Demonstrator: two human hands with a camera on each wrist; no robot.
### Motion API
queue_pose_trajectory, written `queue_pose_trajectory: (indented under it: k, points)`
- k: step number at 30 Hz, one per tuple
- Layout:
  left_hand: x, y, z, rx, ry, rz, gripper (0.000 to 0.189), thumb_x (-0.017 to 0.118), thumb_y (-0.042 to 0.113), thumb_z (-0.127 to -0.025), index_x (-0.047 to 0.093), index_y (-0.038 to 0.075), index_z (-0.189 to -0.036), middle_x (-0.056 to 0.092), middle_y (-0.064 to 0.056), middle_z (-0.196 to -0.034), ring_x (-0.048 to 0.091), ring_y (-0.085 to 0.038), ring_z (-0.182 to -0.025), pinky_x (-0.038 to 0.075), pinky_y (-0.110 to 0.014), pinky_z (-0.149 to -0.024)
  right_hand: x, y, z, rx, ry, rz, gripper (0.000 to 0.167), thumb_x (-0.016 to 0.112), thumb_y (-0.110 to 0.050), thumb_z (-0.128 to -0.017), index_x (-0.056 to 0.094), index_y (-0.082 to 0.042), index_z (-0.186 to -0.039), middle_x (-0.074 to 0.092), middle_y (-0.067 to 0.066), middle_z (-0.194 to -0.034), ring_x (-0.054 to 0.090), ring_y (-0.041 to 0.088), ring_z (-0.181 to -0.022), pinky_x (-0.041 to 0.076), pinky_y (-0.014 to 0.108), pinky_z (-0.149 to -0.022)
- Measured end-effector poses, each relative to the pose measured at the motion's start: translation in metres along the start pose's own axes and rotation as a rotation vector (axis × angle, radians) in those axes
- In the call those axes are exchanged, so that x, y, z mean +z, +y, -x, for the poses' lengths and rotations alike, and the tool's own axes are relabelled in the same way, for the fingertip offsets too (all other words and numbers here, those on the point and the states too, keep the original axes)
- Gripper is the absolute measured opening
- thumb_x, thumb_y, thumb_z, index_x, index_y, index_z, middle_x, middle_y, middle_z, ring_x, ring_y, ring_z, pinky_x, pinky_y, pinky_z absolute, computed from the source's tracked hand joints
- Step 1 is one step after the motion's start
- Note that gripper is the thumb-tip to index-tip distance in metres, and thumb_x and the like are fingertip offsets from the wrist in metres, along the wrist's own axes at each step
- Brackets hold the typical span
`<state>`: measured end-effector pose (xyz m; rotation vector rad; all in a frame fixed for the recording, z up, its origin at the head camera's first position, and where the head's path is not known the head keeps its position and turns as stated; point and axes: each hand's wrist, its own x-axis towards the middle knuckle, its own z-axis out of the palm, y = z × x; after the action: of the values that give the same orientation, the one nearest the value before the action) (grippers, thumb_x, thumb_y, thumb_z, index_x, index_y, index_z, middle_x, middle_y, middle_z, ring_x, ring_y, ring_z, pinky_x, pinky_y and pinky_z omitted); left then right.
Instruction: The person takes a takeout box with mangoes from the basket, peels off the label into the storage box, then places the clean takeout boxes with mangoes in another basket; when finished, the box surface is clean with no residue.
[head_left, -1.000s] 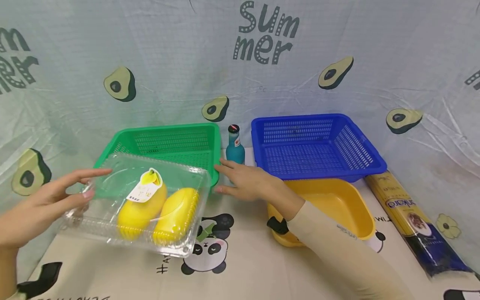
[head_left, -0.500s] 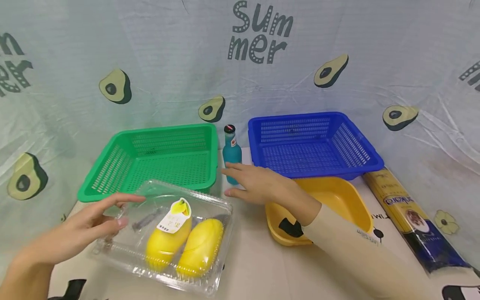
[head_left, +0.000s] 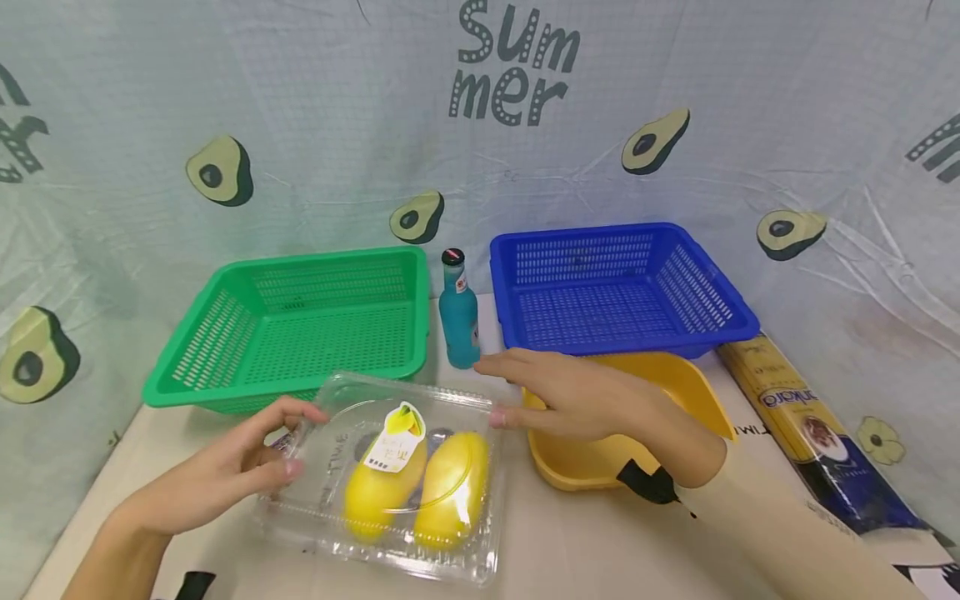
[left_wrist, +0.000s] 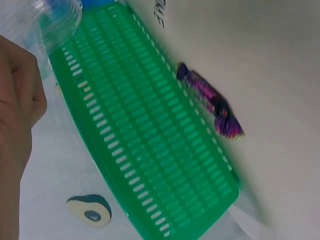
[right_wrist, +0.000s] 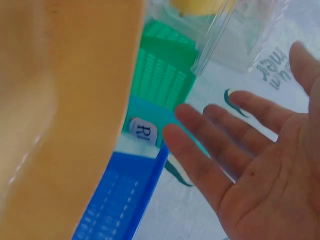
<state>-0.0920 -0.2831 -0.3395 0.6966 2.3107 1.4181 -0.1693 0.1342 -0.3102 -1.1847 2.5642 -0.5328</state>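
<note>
My left hand (head_left: 232,467) grips the left edge of a clear plastic clamshell box (head_left: 420,565), thumb in front and fingers behind. Through its lid show two yellow mangoes (head_left: 452,492), with a white fruit sticker (head_left: 393,446) above them. The box is tilted toward me, in front of the green basket (head_left: 300,400). My right hand (head_left: 577,396) is spread, thumb tip right at the box's right edge. In the right wrist view its palm (right_wrist: 270,180) holds nothing. The left wrist view shows only part of the left hand (left_wrist: 17,95).
A teal bottle (head_left: 459,325) stands between the green basket and a blue basket (head_left: 622,342). A yellow tub (head_left: 577,471) sits under my right forearm. A pasta pack (head_left: 802,417) lies at the right. A purple-wrapped candy (left_wrist: 202,97) lies beside the green basket.
My left hand has carried the box rightward and down toward me, away from over the green basket. My right hand has moved right and down, from the green basket's corner to the box's right edge.
</note>
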Motion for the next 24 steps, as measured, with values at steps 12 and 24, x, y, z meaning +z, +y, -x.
queue_pose_trajectory:
  k: [12, 24]
  points:
    - [0.03, -0.009, 0.002, 0.123, -0.133, 0.15, 0.043, 0.053, -0.009, -0.101, 0.034, 0.006, -0.137, 0.033, 0.001, -0.134, 0.07, -0.028, -0.085, 0.057, -0.032, -0.07, 0.023, 0.007, 0.037, -0.027, -0.016, 0.0, 0.089, 0.055, -0.076, -0.09, 0.032, -0.029, -0.162, 0.036, -0.013, -0.163, 0.036, 0.011, -0.149, 0.034, 0.04, -0.121]
    - [0.04, -0.016, -0.001, 0.066, -0.167, 0.233, 0.04, 0.052, -0.005, -0.103, 0.029, 0.005, -0.134, 0.027, 0.001, -0.132, 0.068, -0.033, -0.095, 0.059, -0.034, -0.071, 0.031, 0.019, 0.031, -0.01, 0.032, -0.013, 0.09, 0.063, -0.072, -0.088, 0.036, -0.026, -0.161, 0.046, -0.007, -0.158, 0.045, 0.016, -0.143, 0.036, 0.043, -0.119]
